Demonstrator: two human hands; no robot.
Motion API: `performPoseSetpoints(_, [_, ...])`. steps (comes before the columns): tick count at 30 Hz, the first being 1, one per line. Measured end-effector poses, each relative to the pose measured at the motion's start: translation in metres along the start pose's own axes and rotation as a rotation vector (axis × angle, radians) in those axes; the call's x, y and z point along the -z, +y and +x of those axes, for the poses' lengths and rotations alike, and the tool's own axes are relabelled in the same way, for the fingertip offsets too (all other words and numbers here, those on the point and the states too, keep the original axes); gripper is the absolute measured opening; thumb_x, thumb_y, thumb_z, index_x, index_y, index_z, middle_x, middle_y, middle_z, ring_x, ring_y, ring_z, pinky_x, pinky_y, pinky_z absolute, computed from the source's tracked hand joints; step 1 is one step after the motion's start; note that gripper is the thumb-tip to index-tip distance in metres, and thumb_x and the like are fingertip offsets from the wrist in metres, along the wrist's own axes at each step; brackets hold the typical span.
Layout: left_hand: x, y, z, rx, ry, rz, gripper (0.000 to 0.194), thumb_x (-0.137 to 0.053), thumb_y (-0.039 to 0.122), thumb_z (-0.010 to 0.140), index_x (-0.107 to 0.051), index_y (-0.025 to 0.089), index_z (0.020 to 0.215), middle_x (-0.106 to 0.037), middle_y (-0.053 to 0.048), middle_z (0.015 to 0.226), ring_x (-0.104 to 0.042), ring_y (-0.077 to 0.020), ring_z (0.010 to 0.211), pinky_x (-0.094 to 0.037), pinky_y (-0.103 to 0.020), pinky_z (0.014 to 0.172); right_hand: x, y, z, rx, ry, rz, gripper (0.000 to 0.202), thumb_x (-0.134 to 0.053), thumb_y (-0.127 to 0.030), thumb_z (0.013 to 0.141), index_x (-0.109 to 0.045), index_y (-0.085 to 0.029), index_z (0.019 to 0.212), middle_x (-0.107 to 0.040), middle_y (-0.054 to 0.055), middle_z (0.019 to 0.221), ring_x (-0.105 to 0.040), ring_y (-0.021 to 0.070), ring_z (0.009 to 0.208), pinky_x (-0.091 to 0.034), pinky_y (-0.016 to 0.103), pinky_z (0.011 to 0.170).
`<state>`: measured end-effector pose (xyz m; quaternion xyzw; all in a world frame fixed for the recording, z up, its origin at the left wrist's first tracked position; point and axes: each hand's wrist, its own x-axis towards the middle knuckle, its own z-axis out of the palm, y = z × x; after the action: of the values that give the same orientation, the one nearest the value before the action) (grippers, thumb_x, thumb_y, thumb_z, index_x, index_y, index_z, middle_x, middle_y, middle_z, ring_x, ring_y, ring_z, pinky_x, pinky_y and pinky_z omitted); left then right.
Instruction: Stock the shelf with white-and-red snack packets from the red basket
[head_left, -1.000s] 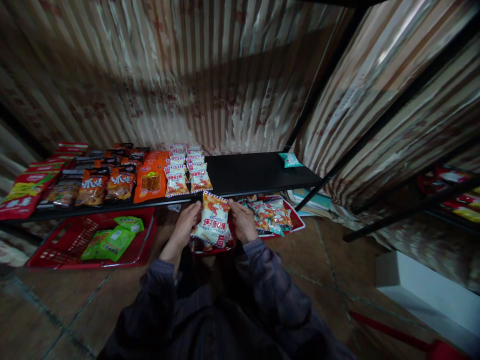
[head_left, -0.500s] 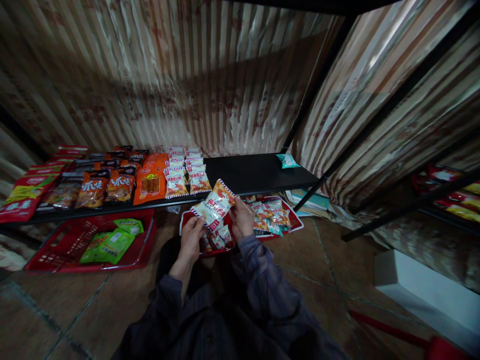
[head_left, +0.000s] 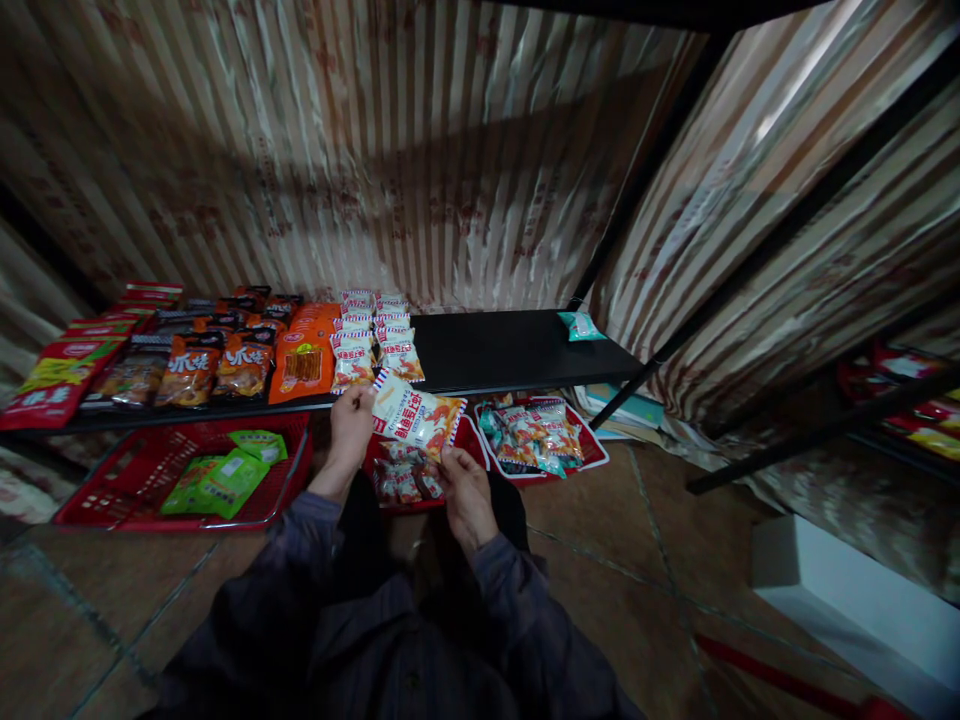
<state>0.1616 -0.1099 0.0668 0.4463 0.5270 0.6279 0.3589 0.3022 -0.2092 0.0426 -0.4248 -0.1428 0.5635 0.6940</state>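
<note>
Between my two hands is a white and orange snack bag [head_left: 418,417] with red lettering, held tilted in front of the shelf edge. My left hand [head_left: 351,432] pinches its upper left end. At its lower right corner, the fingers of my right hand [head_left: 466,492] are closed on the wrapper. Below the bag, a red basket [head_left: 475,440] holds several small packets. Matching white snack bags [head_left: 400,353] stand in two rows on the black shelf [head_left: 480,350], just beyond my left hand.
Orange packs [head_left: 304,362] and red packs [head_left: 67,370] line the shelf's left side; a teal packet [head_left: 579,326] lies at its right end. Below are a red basket [head_left: 296,480] with green packets and another basket [head_left: 600,457] of mixed packets. A black post [head_left: 637,380] rises at right.
The snack bag has turned, its left end rising and its right end dropping. My left hand has moved up and left, my right hand down. The view has shifted slightly.
</note>
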Motion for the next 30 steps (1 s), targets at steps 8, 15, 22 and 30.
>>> performPoseSetpoints(8, [-0.012, 0.047, 0.024, 0.18, -0.387, 0.069, 0.014, -0.068, 0.028, 0.058, -0.062, 0.015, 0.057, -0.055, 0.002, 0.05, -0.046, -0.0109, 0.048, -0.035, -0.023, 0.049, -0.008, 0.002, -0.044, -0.128, -0.049, 0.02, 0.037, -0.085, -0.036, 0.048, -0.06, -0.017, 0.068, -0.061, -0.005, 0.058, -0.058, 0.0072, 0.049, -0.047, 0.017, 0.047])
performPoseSetpoints(15, [-0.018, 0.066, 0.028, 0.215, -0.593, 0.048, 0.021, -0.077, 0.03, 0.052, -0.066, 0.013, 0.059, -0.06, 0.0, 0.054, -0.05, -0.0111, 0.052, -0.039, -0.023, 0.053, -0.008, 0.006, -0.051, -0.12, -0.073, -0.039, 0.039, -0.084, -0.039, 0.05, -0.06, -0.017, 0.07, -0.06, -0.005, 0.057, -0.058, 0.0069, 0.049, -0.047, 0.016, 0.046])
performPoseSetpoints(22, [-0.015, 0.065, 0.029, 0.21, -0.656, 0.018, 0.024, -0.077, 0.033, 0.052, -0.065, 0.013, 0.059, -0.06, 0.001, 0.055, -0.051, -0.0107, 0.052, -0.039, -0.023, 0.054, -0.007, 0.006, -0.053, -0.076, -0.074, -0.08, 0.035, -0.081, -0.04, 0.054, -0.06, -0.018, 0.071, -0.063, -0.004, 0.065, -0.058, 0.0078, 0.055, -0.047, 0.018, 0.052])
performPoseSetpoints(30, [0.002, 0.045, 0.021, 0.248, -0.687, -0.064, 0.028, -0.077, 0.037, 0.052, -0.065, 0.015, 0.064, -0.059, 0.001, 0.056, -0.051, -0.0113, 0.051, -0.038, -0.023, 0.052, -0.001, -0.017, -0.033, 0.016, 0.031, 0.015, 0.033, -0.08, -0.038, 0.055, -0.061, -0.02, 0.075, -0.067, -0.002, 0.074, -0.06, 0.0097, 0.063, -0.049, 0.02, 0.058])
